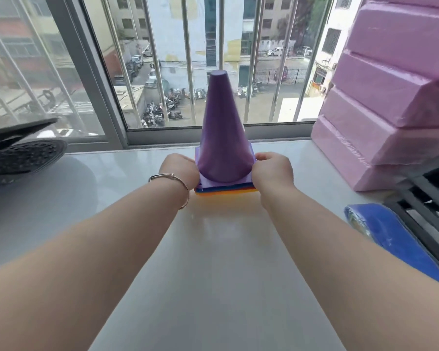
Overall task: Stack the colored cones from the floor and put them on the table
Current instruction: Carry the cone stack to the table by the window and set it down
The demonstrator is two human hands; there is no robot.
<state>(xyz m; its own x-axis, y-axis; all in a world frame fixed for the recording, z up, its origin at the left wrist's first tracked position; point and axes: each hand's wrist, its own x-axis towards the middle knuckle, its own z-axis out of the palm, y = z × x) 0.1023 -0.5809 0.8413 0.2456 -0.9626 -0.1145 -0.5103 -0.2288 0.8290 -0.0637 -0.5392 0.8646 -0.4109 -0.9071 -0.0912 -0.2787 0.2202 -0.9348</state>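
A stack of cones (223, 133) stands upright on the pale table (213, 262) in front of the window. The purple cone is on top, and blue, red and orange base edges show beneath it. My left hand (179, 171) grips the left side of the square bases, a thin bracelet on its wrist. My right hand (273, 171) grips the right side of the bases. Both arms reach straight forward over the table.
Pink wrapped foam blocks (390, 97) are piled at the right. A blue roll (390, 234) and a dark crate (433, 198) lie at the right edge. A black round perforated object (23, 155) sits at the left. A barred window (188, 59) is just behind the cones.
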